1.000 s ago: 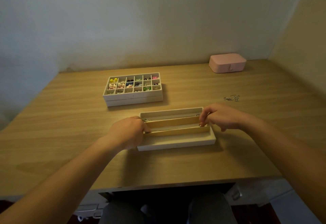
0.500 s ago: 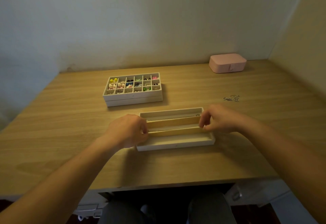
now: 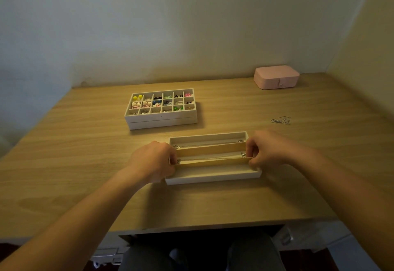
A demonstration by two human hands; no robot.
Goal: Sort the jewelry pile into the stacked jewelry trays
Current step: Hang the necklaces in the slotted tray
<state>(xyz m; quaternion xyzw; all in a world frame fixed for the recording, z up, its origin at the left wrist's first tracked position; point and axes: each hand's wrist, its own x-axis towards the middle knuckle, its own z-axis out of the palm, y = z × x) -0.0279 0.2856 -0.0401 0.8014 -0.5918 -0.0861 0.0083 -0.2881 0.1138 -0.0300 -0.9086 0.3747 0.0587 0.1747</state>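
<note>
Left hand [image 3: 153, 162] and right hand [image 3: 268, 149] pinch opposite ends of the tan divider [image 3: 213, 161]; white tray [image 3: 213, 178] holds it.

pile [image 3: 281, 120]: pcs too small | lower tray [image 3: 162, 124]: contents hidden

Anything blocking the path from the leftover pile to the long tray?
Nothing visible. Bare desk lies between the pile and the long tray. The right hand sits at the tray's right end, the side nearest the pile; the pink box stands well behind.
</note>
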